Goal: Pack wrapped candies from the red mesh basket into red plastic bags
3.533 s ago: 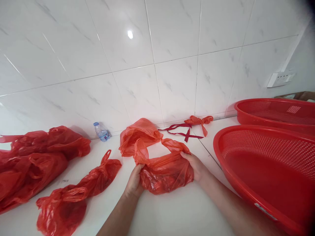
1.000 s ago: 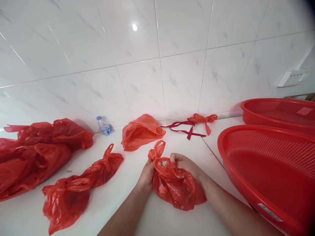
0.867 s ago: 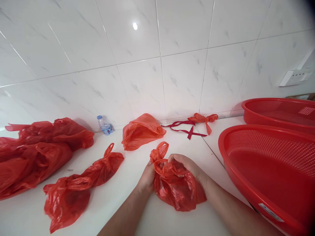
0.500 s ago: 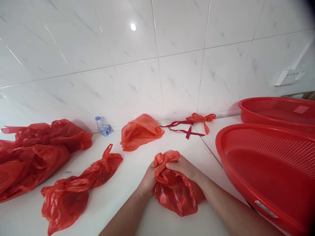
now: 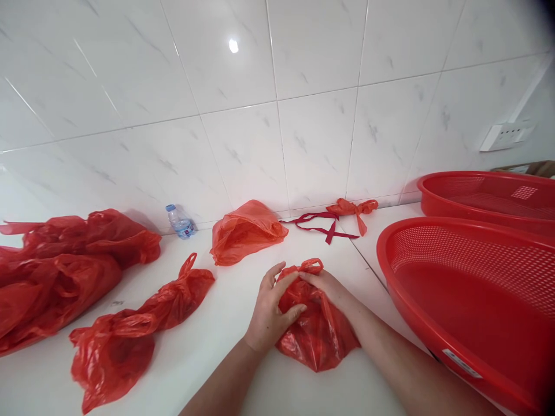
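A crumpled red plastic bag [image 5: 318, 335] lies on the white counter [image 5: 225, 370] right in front of me. My left hand [image 5: 271, 309] rests on its left side, thumb and fingers closed on the plastic near the top. My right hand [image 5: 327, 284] pinches the bag's twisted handles at the top, where a small loop sticks up. Both forearms reach in from the bottom edge.
A tied red bag [image 5: 130, 338] lies to the left, a pile of red bags [image 5: 56, 271] beyond it. An orange-red bag [image 5: 245, 231], red ribbons [image 5: 333, 222] and a small water bottle [image 5: 178, 222] sit by the tiled wall. Two red perforated basins [image 5: 477, 289] [image 5: 489, 196] stand right.
The bag's open handles were gathered and twisted together; the bag is now bunched smaller. My left hand has shifted onto the bag's side while the right stays at the top.
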Demonstrator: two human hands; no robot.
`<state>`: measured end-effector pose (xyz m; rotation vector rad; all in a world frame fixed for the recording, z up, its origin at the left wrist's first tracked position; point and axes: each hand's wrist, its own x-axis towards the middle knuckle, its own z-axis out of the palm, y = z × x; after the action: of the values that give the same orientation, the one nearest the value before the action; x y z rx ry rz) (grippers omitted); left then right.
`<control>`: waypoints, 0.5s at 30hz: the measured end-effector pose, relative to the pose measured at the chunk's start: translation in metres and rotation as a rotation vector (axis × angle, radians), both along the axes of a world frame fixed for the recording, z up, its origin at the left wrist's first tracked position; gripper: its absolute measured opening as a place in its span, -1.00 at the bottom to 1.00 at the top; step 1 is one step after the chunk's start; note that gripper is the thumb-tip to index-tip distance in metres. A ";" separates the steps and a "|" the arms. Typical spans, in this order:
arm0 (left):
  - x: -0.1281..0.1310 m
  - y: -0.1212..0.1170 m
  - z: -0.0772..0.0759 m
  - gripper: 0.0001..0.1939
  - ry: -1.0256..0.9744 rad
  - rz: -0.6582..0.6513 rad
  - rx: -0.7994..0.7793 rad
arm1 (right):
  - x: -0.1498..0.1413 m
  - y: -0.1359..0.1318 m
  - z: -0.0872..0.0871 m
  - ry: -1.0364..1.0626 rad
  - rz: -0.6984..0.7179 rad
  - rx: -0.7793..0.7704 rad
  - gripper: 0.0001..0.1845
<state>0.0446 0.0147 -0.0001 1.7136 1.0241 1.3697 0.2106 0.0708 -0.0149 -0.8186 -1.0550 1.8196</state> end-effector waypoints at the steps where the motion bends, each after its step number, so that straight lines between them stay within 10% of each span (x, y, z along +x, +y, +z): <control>1: -0.001 0.002 0.000 -0.57 0.030 -0.013 -0.008 | 0.000 -0.001 0.001 -0.004 0.009 -0.009 -0.71; 6: -0.007 0.009 -0.004 -0.94 0.013 0.042 -0.093 | 0.000 -0.009 0.008 -0.011 0.062 -0.016 -0.67; 15: -0.007 0.010 -0.011 -0.84 0.210 0.246 -0.160 | 0.006 -0.017 0.014 -0.041 0.306 0.207 -0.59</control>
<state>0.0376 0.0245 -0.0114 1.6788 1.4630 1.2334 0.2162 0.0543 -0.0005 -0.5968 -1.4321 1.9070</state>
